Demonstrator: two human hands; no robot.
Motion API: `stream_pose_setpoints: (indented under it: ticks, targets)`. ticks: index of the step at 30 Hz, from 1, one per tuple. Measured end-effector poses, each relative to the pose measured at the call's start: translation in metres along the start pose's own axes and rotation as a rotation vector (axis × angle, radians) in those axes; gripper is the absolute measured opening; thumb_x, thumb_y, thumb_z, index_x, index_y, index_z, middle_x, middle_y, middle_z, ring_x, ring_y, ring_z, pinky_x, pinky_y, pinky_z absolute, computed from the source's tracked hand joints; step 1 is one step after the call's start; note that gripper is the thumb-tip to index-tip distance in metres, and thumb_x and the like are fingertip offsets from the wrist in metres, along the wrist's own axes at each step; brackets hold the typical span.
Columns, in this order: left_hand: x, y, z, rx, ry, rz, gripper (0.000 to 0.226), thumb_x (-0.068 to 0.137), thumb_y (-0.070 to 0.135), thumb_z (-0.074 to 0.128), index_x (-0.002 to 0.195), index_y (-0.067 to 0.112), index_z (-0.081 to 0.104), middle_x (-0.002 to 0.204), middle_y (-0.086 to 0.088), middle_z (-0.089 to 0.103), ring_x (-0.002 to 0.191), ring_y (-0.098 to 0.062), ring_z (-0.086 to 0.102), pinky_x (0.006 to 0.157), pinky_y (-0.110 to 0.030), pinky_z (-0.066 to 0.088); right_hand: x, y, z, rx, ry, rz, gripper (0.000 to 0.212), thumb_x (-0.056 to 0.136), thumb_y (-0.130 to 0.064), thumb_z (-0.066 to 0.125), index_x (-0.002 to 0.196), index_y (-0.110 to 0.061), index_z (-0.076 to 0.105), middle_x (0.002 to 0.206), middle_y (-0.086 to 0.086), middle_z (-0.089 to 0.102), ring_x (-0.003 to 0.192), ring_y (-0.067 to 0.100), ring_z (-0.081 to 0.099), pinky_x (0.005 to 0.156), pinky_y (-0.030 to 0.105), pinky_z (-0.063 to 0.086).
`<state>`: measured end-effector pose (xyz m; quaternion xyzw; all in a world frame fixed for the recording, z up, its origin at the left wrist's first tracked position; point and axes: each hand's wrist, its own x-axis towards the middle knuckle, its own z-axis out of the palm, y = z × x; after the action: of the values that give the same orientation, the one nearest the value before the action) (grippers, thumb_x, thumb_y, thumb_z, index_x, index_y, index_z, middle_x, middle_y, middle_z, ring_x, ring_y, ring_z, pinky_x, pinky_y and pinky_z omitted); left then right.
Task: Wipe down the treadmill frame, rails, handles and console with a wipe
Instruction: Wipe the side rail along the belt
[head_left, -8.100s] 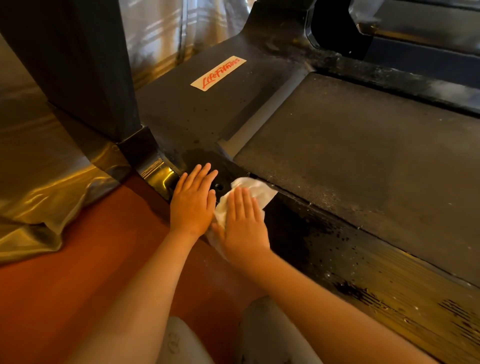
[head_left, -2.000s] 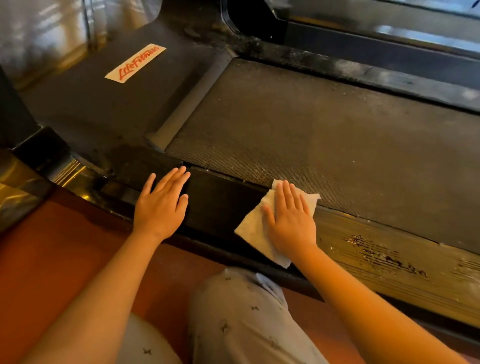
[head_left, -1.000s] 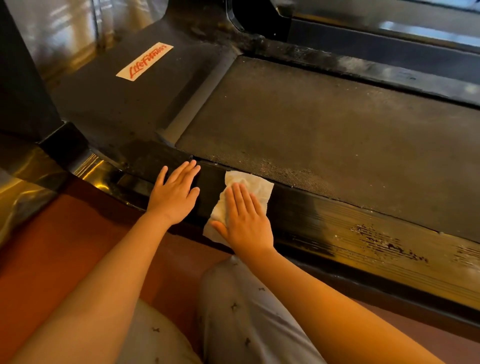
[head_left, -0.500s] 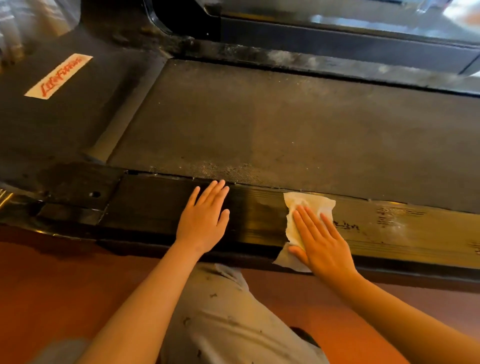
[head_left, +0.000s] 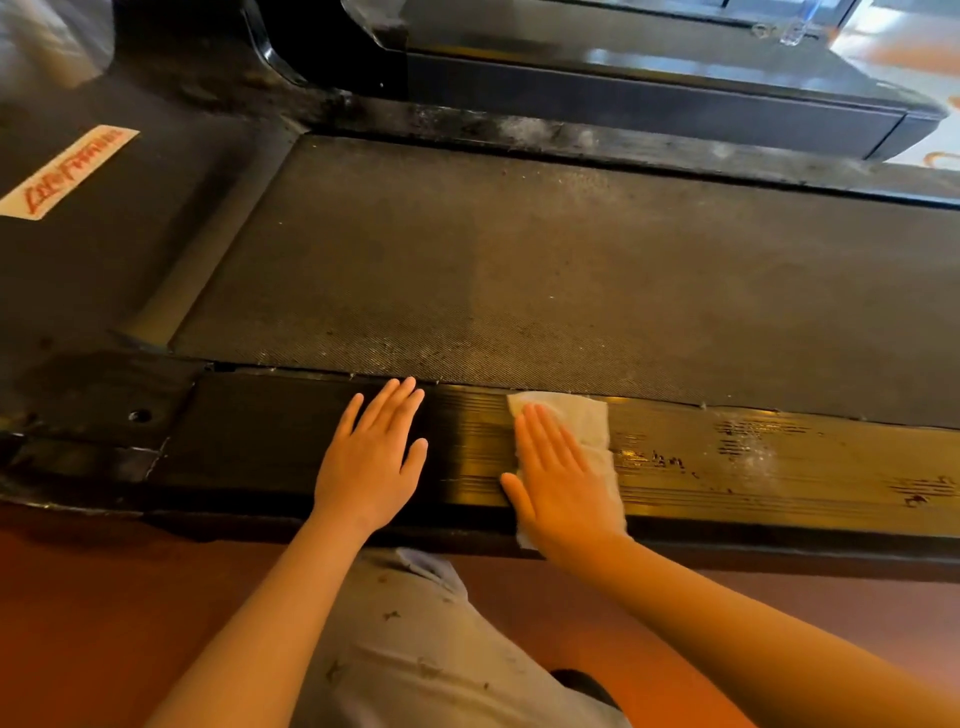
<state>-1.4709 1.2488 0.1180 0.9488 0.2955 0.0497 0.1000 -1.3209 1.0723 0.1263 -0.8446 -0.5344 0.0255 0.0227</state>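
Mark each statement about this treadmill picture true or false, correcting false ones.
1. The right hand presses a white wipe flat onto the side rail. True.
2. The left hand grips a spray bottle. False: it rests flat on the rail, empty.
3. The wipe lies in the middle of the belt. False: it lies on the rail.
4. A label with red lettering shows left of the belt. True.

reddish-brown floor (head_left: 104, 597), dark machine base (head_left: 649, 101) beyond; bright glare (head_left: 906, 49) upper right
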Motion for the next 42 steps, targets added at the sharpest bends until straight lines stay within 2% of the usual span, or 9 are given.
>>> stream_pose_setpoints:
  ticks: [4,8,14,22,27,33,35,39,42]
  targets:
    - [-0.003,-0.002,-0.001,-0.043,0.019,0.002,0.070,0.090,0.047,0.004,0.154,0.021,0.018,0.161,0.007,0.010,0.146,-0.004,-0.002,0.120,-0.033,-0.001,0.035,-0.045,-0.002,0.089,-0.058,-0.153,0.086,0.086,-0.056,-0.021,0.152,-0.007,0.003,0.161,0.010,-0.002,0.148,0.021,-0.009,0.122,0.039,0.000]
    - [-0.003,-0.002,-0.003,-0.065,0.043,-0.015,0.069,0.090,0.046,0.010,0.152,0.019,0.026,0.161,0.003,0.016,0.148,-0.008,0.005,0.121,-0.036,0.002,0.028,0.007,-0.007,-0.008,-0.051,-0.223,0.069,0.100,-0.048,-0.007,0.152,-0.012,0.020,0.160,0.007,0.015,0.148,0.021,0.006,0.118,0.043,0.007]
    - [-0.003,0.001,-0.001,-0.021,0.034,-0.040,0.071,0.090,0.048,0.007,0.153,0.020,0.020,0.162,0.005,0.011,0.148,-0.008,0.001,0.121,-0.034,-0.002,0.031,0.016,-0.007,-0.045,-0.073,-0.125,0.071,0.092,-0.059,-0.012,0.151,-0.020,-0.007,0.161,0.003,-0.009,0.147,0.019,-0.015,0.121,0.045,-0.001]
    - [-0.004,0.000,-0.003,-0.030,0.021,-0.041,0.073,0.087,0.047,0.005,0.154,0.021,0.017,0.162,0.005,0.010,0.148,-0.006,-0.001,0.120,-0.032,-0.004,0.036,0.022,-0.009,-0.059,-0.116,-0.487,0.065,0.101,-0.053,0.005,0.154,-0.016,0.009,0.161,0.002,0.005,0.149,0.016,-0.002,0.120,0.041,-0.001]
    - [-0.004,0.002,-0.002,-0.029,0.031,-0.050,0.071,0.089,0.046,0.007,0.154,0.019,0.017,0.161,0.004,0.010,0.147,-0.006,-0.001,0.120,-0.034,-0.004,0.078,-0.011,-0.014,0.010,-0.119,-0.250,0.072,0.094,-0.058,-0.004,0.153,-0.018,-0.005,0.161,0.000,-0.009,0.146,0.012,-0.016,0.121,0.039,-0.002]
    - [-0.005,0.000,-0.002,-0.033,0.037,-0.037,0.071,0.089,0.044,0.009,0.153,0.017,0.021,0.161,0.003,0.014,0.148,-0.008,0.003,0.121,-0.035,-0.002,0.041,-0.010,-0.004,0.043,-0.119,-0.492,0.065,0.099,-0.052,0.005,0.153,-0.015,0.013,0.160,0.002,0.010,0.149,0.016,0.004,0.120,0.037,0.001]
    - [-0.005,-0.001,-0.003,-0.044,0.030,-0.032,0.071,0.089,0.045,0.008,0.154,0.019,0.018,0.161,0.005,0.011,0.148,-0.006,0.000,0.121,-0.034,-0.005,0.058,0.008,-0.006,0.027,-0.069,-0.435,0.065,0.100,-0.051,0.001,0.151,-0.013,0.018,0.158,0.005,0.021,0.147,0.017,0.014,0.118,0.041,0.010]
    - [-0.005,0.000,-0.004,-0.059,0.027,-0.034,0.072,0.087,0.046,0.005,0.154,0.021,0.015,0.162,0.006,0.008,0.147,-0.005,-0.003,0.120,-0.032,-0.007,0.066,-0.004,-0.010,0.025,-0.040,-0.179,0.077,0.092,-0.057,-0.012,0.153,-0.015,0.008,0.161,0.000,0.007,0.148,0.012,-0.003,0.121,0.038,0.001]
    - [-0.005,-0.001,-0.004,-0.081,0.022,-0.037,0.072,0.087,0.046,0.007,0.154,0.021,0.017,0.161,0.007,0.008,0.147,-0.005,-0.003,0.120,-0.033,-0.004,0.026,0.001,-0.004,0.030,-0.065,-0.278,0.074,0.097,-0.057,-0.006,0.153,-0.013,0.013,0.160,0.003,0.008,0.149,0.018,0.002,0.119,0.039,0.004]
